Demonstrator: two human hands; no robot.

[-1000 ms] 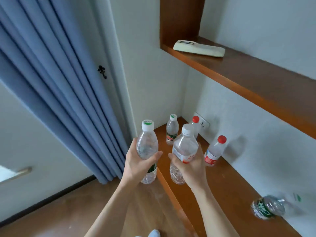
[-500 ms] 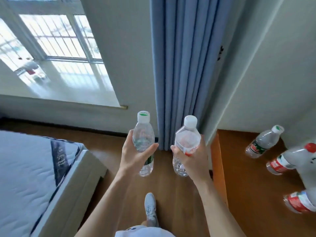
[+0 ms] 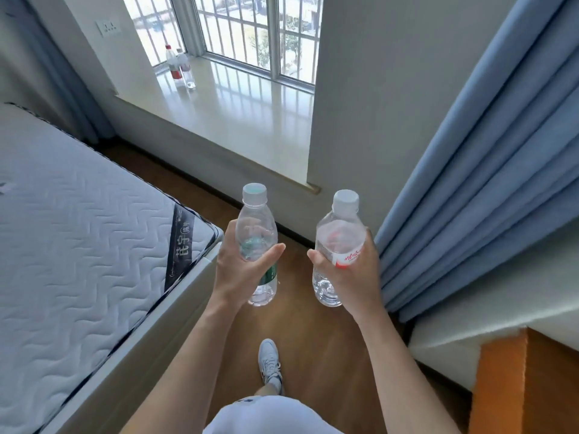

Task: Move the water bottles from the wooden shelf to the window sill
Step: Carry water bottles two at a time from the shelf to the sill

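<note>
I hold one water bottle upright in each hand, out in front of me above the wooden floor (image 3: 300, 327). My left hand (image 3: 236, 274) is wrapped around a clear bottle with a green label (image 3: 255, 223). The thumb lies across the front, the other fingers are hidden behind the bottle, and the hand covers most of the label. My right hand (image 3: 355, 277) grips a clear bottle with a red and white label (image 3: 340, 236) in the same way, and only part of the label's print shows above my thumb. Both bottles have pale caps and stand near each other without touching.

The window sill (image 3: 250, 126) lies farther off and to the left, pale and glossy, below a barred window (image 3: 250, 26). At its far left end stand two small bottles (image 3: 176, 65), so close that they overlap. One has a red cap and a red label, and the other is too small to make out.

A quilted mattress (image 3: 78, 230) fills the left side. Blue curtains (image 3: 485, 183) hang on the right. Only an orange-brown corner of the wooden shelf (image 3: 532, 383) shows at the near right, cut off by the edge. One white shoe (image 3: 269, 361) shows below my arms.
</note>
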